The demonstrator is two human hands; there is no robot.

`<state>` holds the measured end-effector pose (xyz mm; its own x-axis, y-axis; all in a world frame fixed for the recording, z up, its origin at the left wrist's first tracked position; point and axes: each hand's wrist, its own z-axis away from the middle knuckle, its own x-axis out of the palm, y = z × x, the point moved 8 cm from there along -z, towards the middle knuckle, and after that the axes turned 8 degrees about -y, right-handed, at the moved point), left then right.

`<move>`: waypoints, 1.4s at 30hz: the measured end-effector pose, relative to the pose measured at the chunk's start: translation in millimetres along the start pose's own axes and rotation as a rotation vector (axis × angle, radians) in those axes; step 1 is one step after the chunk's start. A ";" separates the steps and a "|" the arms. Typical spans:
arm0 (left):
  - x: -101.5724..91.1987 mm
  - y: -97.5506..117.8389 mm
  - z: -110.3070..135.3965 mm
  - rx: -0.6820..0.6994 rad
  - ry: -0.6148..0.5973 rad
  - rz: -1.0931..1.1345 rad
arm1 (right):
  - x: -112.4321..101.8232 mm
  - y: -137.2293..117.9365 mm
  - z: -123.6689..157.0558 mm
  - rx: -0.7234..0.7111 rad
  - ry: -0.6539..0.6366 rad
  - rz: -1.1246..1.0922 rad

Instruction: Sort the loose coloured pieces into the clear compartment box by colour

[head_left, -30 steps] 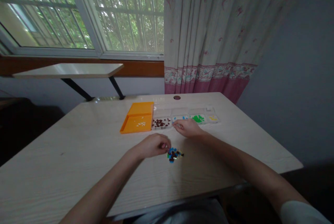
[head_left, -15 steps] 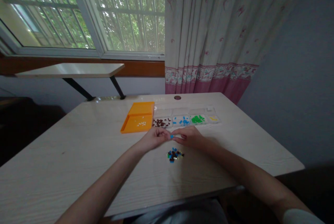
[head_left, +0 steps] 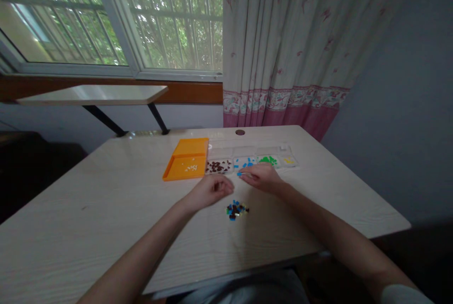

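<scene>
A small heap of mixed coloured beads [head_left: 237,209] lies on the pale wooden table [head_left: 106,209]. My left hand [head_left: 208,190] hovers just left of and above the heap, fingers curled loosely. My right hand [head_left: 260,176] reaches toward the clear divided tray [head_left: 253,162], pinching a blue bead [head_left: 239,173] at its fingertips by the blue compartment. The tray holds brown beads [head_left: 216,167], blue beads [head_left: 247,163], green beads [head_left: 269,159] and yellow beads [head_left: 289,161] in separate compartments.
An orange tray [head_left: 186,158] with a few white beads stands left of the clear tray. Behind the table are a window, a narrow shelf [head_left: 92,95] and a patterned curtain [head_left: 283,44]. A cable hole [head_left: 239,132] sits at the table's far edge.
The right hand came back from the tray to meet the left hand, took a blue bead from it, and has now moved toward the blue compartment. The left hand drew back toward the heap.
</scene>
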<state>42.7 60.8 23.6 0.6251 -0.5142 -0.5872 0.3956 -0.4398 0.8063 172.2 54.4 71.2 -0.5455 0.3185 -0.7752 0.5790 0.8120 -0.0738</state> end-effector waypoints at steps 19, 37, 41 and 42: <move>21.0 16.4 4.2 0.133 -0.202 -0.405 | -13.1 56.8 -0.5 0.324 -0.104 0.099; -8.5 17.6 3.1 0.064 0.157 -0.328 | 34.9 13.4 4.3 0.163 -0.334 0.006; -12.9 18.2 3.5 0.066 0.200 -0.319 | 36.6 -6.7 3.3 0.057 -0.251 -0.049; -13.3 18.3 3.6 0.069 0.203 -0.317 | 34.8 -9.0 2.9 0.044 -0.231 -0.052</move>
<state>39.2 57.0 45.9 0.6024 -0.1912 -0.7750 0.5491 -0.6054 0.5762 149.8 56.7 43.0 -0.4252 0.1530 -0.8921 0.5828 0.8003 -0.1405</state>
